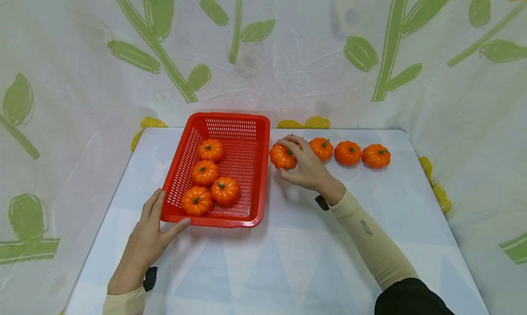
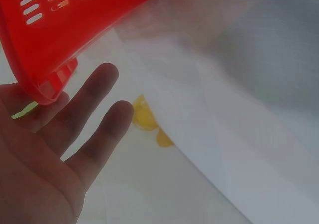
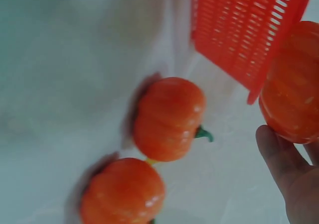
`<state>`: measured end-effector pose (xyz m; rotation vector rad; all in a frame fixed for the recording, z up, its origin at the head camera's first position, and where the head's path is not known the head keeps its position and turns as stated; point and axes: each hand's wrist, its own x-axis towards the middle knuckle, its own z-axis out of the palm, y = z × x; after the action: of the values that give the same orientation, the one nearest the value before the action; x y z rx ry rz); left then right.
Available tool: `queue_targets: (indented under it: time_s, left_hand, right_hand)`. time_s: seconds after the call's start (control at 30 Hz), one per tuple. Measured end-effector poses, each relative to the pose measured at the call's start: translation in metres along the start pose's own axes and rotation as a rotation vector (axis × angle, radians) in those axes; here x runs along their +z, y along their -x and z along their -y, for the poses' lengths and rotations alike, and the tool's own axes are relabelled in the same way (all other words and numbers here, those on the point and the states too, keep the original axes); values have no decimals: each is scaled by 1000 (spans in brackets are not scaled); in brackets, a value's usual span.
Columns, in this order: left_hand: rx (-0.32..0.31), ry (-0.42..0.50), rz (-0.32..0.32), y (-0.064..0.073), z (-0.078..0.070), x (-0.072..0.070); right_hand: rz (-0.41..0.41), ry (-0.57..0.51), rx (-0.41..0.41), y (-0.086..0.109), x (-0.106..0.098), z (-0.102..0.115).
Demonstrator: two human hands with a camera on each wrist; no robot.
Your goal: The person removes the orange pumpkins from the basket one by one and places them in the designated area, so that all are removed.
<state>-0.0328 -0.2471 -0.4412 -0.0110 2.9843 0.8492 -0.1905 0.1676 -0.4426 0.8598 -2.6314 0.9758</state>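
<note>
My right hand grips a small orange pumpkin between thumb and fingers, just beyond the right rim of a red plastic basket. The right wrist view shows this pumpkin close beside the basket's slotted wall, its far side cut off by the frame. At the basket's near left corner is my left hand, fingers extended along the outside and thumb at the front rim. Seen in the left wrist view, its fingers are spread and fairly straight. Several pumpkins lie in the basket's left part.
Three more pumpkins stand in a row on the table, right of my right hand. A pale curtain printed with green leaves and yellow flowers hangs behind the table and along both sides.
</note>
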Motion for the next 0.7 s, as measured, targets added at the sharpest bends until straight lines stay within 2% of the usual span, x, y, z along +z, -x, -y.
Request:
queue_targets:
  time_s: [0.27, 0.47, 0.7]
  left_hand:
    - [-9, -3, 0, 1, 1, 1]
    - [-11, -2, 2, 0, 2, 1]
    - [-14, 2, 10, -1, 1, 1]
  right_hand:
    - [18, 8, 74, 19, 10, -13]
    - [75, 16, 124, 27, 19, -19]
    - [123, 31, 134, 30, 28, -24]
